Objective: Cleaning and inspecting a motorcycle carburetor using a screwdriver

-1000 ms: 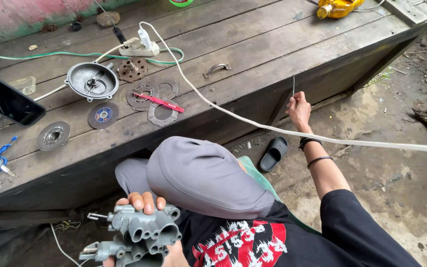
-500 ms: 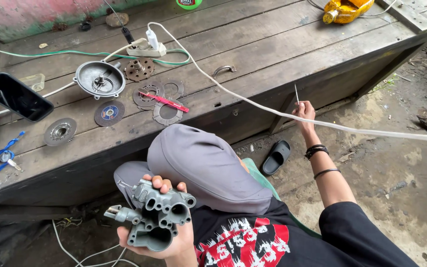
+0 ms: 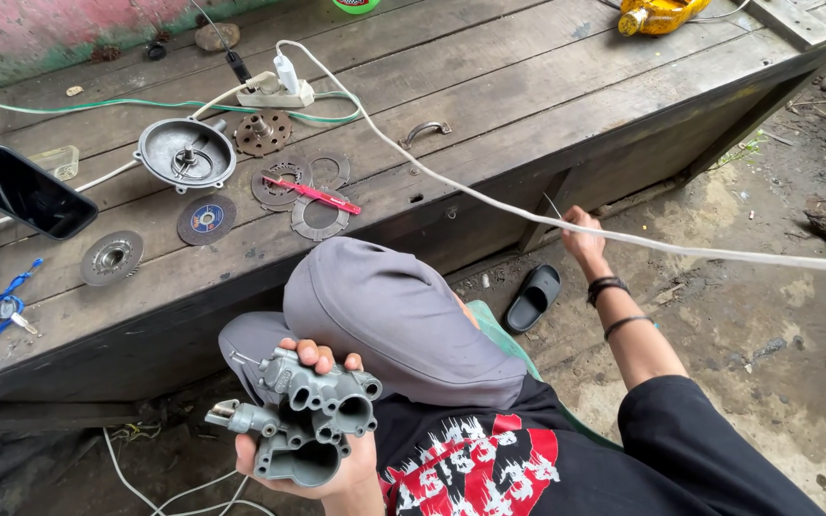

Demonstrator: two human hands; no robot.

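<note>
Bench: a long plank workbench [image 3: 547, 86] is carrying the taken-apart pieces, so by my reading the stripping-down is largely done and nothing is going back together yet.
Cable: a white cable [image 3: 489, 196] is running from the power strip [image 3: 274, 93] across the bench and off to the right, passing just beside the right hand.
Housing: a grey cast metal housing [image 3: 308, 416] with several round ports is sitting low in the view, off the bench, ports facing up; it is looking bare, with no parts fitted.
Left hand: the left hand [image 3: 322, 449] is gripping the housing from below, fingers curling over its top edge.
Right hand: the right hand [image 3: 583, 239] is reaching out near the bench front, pinching a thin wire-like piece; what it is I cannot tell.
Loose parts: a round metal cover [image 3: 186, 153], flat gasket rings [image 3: 319, 215], a red tool [image 3: 311, 194] and a small blue-centred disc [image 3: 206, 219] are lying apart on the planks, waiting.
</note>
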